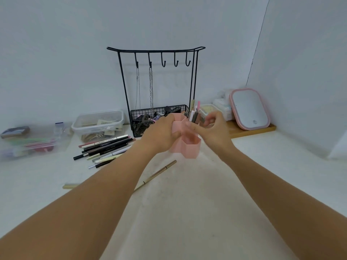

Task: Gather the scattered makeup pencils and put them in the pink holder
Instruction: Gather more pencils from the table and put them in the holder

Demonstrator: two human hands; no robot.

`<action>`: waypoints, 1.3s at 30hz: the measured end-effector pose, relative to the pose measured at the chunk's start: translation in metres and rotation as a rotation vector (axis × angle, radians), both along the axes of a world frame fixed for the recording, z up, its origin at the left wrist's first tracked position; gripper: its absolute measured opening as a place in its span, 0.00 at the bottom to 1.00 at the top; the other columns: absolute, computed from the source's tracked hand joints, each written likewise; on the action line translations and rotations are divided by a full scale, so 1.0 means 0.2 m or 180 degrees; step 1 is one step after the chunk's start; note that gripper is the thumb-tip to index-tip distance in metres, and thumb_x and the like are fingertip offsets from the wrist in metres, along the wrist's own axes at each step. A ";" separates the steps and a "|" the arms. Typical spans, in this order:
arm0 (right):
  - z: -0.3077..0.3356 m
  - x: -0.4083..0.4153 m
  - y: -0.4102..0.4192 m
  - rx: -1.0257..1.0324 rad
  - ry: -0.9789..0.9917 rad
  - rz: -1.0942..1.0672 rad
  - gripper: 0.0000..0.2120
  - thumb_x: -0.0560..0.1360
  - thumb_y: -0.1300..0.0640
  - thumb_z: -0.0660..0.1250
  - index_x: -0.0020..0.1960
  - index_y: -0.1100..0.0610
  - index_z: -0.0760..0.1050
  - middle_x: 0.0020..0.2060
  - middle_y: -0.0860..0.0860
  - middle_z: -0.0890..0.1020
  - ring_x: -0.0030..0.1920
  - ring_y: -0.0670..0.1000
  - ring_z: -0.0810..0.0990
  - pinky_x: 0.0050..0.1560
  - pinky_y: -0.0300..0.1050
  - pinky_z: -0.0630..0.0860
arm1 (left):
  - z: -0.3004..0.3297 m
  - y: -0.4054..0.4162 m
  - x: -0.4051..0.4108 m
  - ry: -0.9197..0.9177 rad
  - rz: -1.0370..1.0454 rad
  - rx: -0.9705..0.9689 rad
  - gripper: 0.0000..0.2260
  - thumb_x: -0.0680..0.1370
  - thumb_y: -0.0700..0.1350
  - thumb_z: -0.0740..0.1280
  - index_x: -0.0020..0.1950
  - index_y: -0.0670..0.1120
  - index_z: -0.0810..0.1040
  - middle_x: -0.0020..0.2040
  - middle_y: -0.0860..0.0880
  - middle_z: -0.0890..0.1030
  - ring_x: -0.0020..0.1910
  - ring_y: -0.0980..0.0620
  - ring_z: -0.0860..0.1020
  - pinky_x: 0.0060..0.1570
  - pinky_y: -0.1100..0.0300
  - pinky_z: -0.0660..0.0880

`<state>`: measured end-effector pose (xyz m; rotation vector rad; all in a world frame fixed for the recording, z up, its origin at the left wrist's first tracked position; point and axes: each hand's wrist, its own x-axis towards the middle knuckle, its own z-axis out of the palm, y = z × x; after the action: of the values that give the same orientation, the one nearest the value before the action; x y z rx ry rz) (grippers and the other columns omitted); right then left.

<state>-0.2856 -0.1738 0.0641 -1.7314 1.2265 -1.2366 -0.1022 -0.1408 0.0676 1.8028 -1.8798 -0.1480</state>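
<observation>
The pink holder [188, 147], made of hexagonal cells, stands at the middle of the white table. My left hand [161, 133] grips its left side. My right hand [216, 128] is at its upper right, fingers curled around several pencils [195, 115] that stand upright in a back cell. A pile of several makeup pencils [107, 148] lies left of the holder. One gold pencil [155, 175] lies alone in front of it, partly under my left forearm. Another gold piece [70, 185] pokes out further left.
Behind the holder stands a black wire jewellery rack [155, 87] with chains and a basket. Clear plastic boxes [97, 122] sit at the left. A pink-framed mirror [248, 109] leans on a wooden tray [251, 131] at the right, near the wall corner.
</observation>
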 end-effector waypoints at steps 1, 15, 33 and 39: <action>-0.02 0.01 0.04 -0.0114 0.0283 0.0109 0.27 0.61 0.45 0.81 0.50 0.56 0.73 0.41 0.47 0.76 0.39 0.44 0.73 0.39 0.39 0.71 | -0.01 0.01 0.00 0.0046 0.0006 0.0021 0.21 0.79 0.53 0.69 0.67 0.48 0.67 0.63 0.45 0.77 0.57 0.41 0.78 0.55 0.43 0.76; -0.02 0.41 0.29 -0.1285 0.1721 0.0819 0.05 0.76 0.54 0.70 0.51 0.50 0.78 0.48 0.44 0.79 0.45 0.43 0.75 0.44 0.39 0.70 | -0.16 0.46 0.44 0.0815 0.0863 -0.0877 0.07 0.78 0.39 0.67 0.53 0.49 0.75 0.48 0.49 0.80 0.48 0.47 0.80 0.46 0.53 0.75; -0.10 0.78 0.08 -0.0705 0.2630 0.1608 0.07 0.73 0.61 0.74 0.50 0.54 0.84 0.43 0.47 0.82 0.42 0.47 0.78 0.44 0.40 0.75 | -0.37 0.65 0.76 0.0227 0.1138 -0.0366 0.09 0.77 0.47 0.68 0.54 0.47 0.83 0.53 0.49 0.82 0.53 0.45 0.79 0.56 0.46 0.75; -0.04 0.77 0.06 -0.0501 0.2439 0.1710 0.06 0.72 0.62 0.76 0.48 0.55 0.84 0.37 0.48 0.82 0.39 0.47 0.79 0.36 0.33 0.72 | -0.36 0.65 0.74 0.0746 0.1419 -0.0885 0.14 0.78 0.47 0.71 0.62 0.47 0.80 0.56 0.50 0.81 0.56 0.50 0.78 0.57 0.57 0.72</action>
<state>-0.1317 -0.1608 0.0558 -2.5541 0.9370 -0.3514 0.0450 -0.0106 -0.0041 1.8653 -1.2369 0.0588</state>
